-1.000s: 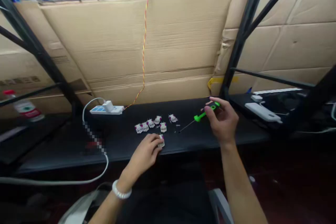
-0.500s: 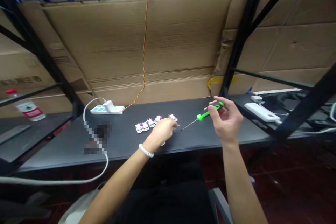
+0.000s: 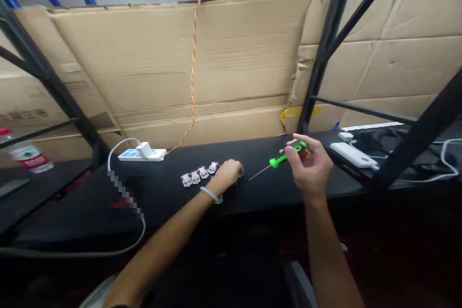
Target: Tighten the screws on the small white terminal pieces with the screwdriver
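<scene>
My right hand (image 3: 311, 166) grips the green-and-black handle of a screwdriver (image 3: 278, 160). The thin shaft slants down to the left, its tip near the black tabletop and a little right of my left hand (image 3: 230, 173). That left hand is lowered to the table with its fingers curled, and whatever lies under the fingertips is hidden. Left of it several small white-and-purple parts (image 3: 195, 176) lie in a slanting row. Another pale piece (image 3: 218, 199) shows partly from under the bracelet (image 3: 211, 194) on my left wrist.
Behind the black table (image 3: 162, 207) stands a cardboard wall (image 3: 173, 67). A white power strip (image 3: 155, 155) with a plugged-in charger lies at the back left, its white cable (image 3: 143, 231) hanging over the front edge. Black rack posts (image 3: 317, 77) flank the table; a white device (image 3: 352, 155) lies right.
My left hand has shifted slightly forward and now covers the white-and-purple part that showed beyond its fingers. The screwdriver stays nearly still in my right hand. The camera view has shifted slightly.
</scene>
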{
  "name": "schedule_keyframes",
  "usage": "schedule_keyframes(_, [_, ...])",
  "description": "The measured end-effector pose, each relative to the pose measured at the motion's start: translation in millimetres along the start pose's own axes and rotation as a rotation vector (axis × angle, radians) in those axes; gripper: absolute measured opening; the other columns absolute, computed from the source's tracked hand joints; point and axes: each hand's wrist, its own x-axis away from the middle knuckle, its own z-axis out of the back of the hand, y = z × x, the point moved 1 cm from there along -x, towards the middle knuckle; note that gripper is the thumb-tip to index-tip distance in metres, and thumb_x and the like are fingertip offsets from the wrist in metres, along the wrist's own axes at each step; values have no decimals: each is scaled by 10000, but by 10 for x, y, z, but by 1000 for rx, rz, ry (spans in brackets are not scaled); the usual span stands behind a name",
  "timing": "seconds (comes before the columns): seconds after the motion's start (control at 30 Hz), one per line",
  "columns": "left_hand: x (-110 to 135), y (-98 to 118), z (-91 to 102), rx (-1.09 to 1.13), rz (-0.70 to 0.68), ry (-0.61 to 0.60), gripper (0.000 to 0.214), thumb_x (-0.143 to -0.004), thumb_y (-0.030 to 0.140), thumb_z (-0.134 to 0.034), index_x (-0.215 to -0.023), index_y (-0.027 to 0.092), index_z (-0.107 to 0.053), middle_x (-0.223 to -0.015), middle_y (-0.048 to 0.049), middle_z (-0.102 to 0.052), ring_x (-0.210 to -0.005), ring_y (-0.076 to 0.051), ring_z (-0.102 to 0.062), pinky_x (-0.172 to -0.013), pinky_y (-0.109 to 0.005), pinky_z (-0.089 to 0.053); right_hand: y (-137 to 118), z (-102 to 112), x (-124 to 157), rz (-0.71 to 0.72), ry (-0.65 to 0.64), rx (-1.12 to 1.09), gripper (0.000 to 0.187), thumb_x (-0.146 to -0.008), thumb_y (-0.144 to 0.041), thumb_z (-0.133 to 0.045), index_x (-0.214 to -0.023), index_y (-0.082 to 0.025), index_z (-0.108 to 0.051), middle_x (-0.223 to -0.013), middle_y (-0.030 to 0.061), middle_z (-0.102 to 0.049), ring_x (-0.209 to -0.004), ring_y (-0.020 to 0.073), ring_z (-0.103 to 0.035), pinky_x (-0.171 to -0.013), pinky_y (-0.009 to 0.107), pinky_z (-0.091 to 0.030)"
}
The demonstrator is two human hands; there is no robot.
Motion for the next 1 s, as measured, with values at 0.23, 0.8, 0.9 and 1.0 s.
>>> schedule_keyframes(0.23, [-15,13,-24,-20,-41,-2,325,-834,1,-575,-937,173,-831,-960,-93,-816,-962,-229,-749,-953,-321,-575,9,27,-10,12,5,-3,320,-877,-365,-825,-1163,-250,-740,-976,46,-746,-763,209,-769,-723,369,-663])
schedule_keyframes(0.8, [42,11,-16,-31,-42,14,329,-843,-12,-559,-941,147,-830,-950,-99,-821,-940,-223,-757,-906,-302,-574,53,40,-18,5,-3,-5,328,-873,-363,-829,-1166,-245,-741,-972,42,-749,-787,210,-776,-726,355,-664])
schedule_keyframes(0.9, [44,5,-21,-50,-46,16,342,-843,-15,-553,-963,155,-824,-991,-100,-818,-981,-225,-753,-936,-308,-571,49,37,-17,2,-7,-11,326,-878,-352,-824,-1171,-239,-738,-972,41,-747,-775,202,-775,-718,342,-660])
schedule_keyframes(1.0, [36,-1,-25,-73,-57,4,332,-824,-16,-575,-951,170,-818,-1000,-103,-811,-996,-234,-748,-941,-314,-572,36,29,-14,-3,-7,-13,320,-879,-350,-824,-1166,-237,-737,-974,42,-748,-774,198,-773,-726,340,-662])
